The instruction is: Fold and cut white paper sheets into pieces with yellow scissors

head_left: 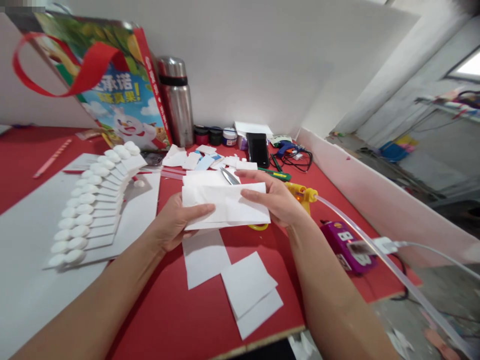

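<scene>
A white folded paper (227, 202) is stretched between my two hands above the red table. My left hand (180, 220) grips its left end, thumb on top. On the right end, my right hand (275, 197) presses its thumb over the front, with the fingers behind. Silver scissors blades (230, 176) show past the paper's upper edge, and a yellow loop (258, 227) shows below it; the paper hides what lies between. Below my hands are loose white paper sheets (247, 285). White paper scraps (202, 159) lie beyond.
A curved row of white strips with oval tips (93, 200) stands on a white board (146, 210) at left. Farther back are a picture bag (127, 100), a steel flask (180, 105) and paint jars (215, 136). At right sit a yellow glue gun (300, 194) and a purple box (343, 245).
</scene>
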`<state>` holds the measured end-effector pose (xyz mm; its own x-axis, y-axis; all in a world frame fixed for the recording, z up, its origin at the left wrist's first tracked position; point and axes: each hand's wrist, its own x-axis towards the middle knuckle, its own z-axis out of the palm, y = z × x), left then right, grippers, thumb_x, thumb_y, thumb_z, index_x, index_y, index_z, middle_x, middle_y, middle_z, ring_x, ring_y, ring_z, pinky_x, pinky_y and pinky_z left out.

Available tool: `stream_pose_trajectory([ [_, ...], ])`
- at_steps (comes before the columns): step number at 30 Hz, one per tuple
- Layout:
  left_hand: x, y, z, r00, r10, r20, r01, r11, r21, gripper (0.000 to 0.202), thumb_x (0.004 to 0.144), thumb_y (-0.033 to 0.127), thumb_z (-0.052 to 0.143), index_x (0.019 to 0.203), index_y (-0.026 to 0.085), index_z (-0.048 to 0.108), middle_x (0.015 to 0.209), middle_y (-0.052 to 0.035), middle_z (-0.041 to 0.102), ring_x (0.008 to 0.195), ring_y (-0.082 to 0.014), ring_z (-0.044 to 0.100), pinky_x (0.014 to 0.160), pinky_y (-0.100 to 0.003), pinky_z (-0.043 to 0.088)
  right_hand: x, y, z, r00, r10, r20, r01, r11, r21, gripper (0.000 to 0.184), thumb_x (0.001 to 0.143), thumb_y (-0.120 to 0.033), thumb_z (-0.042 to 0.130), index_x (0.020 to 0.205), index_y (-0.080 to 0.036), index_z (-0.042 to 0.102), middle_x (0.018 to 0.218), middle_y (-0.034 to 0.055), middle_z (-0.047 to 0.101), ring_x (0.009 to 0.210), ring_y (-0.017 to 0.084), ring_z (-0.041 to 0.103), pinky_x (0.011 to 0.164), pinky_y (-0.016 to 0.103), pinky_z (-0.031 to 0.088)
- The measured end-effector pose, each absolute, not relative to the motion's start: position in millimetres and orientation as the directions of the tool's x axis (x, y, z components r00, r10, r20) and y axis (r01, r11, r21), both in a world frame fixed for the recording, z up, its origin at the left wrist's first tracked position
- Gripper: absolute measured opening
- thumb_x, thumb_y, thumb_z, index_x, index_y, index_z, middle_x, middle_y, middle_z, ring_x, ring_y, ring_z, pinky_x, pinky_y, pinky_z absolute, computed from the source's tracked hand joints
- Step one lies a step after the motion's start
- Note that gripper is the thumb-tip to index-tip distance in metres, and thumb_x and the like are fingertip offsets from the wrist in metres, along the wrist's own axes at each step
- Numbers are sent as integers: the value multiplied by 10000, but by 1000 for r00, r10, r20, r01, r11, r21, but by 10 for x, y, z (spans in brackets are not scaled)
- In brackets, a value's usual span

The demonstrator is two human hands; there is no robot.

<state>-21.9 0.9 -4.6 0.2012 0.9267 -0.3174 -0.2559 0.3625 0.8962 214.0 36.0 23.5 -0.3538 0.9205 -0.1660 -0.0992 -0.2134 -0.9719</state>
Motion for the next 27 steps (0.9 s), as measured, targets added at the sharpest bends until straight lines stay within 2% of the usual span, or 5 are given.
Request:
stream_pose_trajectory([
  [8,-264,-2,-68,217,909,-355,-230,401,887,425,663,283,907,1042,152,770,947,-109,784,749,-231,743,533,-240,578,2144,374,185,-261,953,-153,-9,-161,-987,242,681,-347,897,830,-182,803,760,14,758,656,115,669,621,234,526],
  [12,-278,7,-53,205,905,-373,-204,413,888,383,664,341,915,978,168,781,883,-71,786,658,-180,719,468,-196,526,2165,387,170,-248,952,-179,6,-183,-983,247,685,-369,891,808,-179,793,746,12,753,638,115,659,610,240,516],
  [17,-254,23,-42,227,918,-326,-233,376,897,276,700,375,896,800,148,775,536,25,633,373,-61,487,330,-147,350,2169,404,148,-252,955,-157,-9,-165,-986,237,711,-375,875,814,-180,786,751,13,754,640,112,661,605,235,509],
  [22,-238,37,-92,165,947,-277,-338,318,886,292,670,291,915,904,155,807,858,-73,794,747,-192,736,714,-260,603,2150,410,154,-248,956,-157,-100,-187,-977,324,686,-333,895,962,-201,787,832,24,780,713,138,704,665,260,550],
  [27,-221,31,-103,55,970,-238,-293,243,925,379,688,390,896,958,145,790,902,-96,801,746,-237,742,703,-326,607,2145,394,220,-253,938,-237,-135,-276,-951,428,715,-457,874,1018,-183,747,776,13,736,578,94,632,495,199,481],
])
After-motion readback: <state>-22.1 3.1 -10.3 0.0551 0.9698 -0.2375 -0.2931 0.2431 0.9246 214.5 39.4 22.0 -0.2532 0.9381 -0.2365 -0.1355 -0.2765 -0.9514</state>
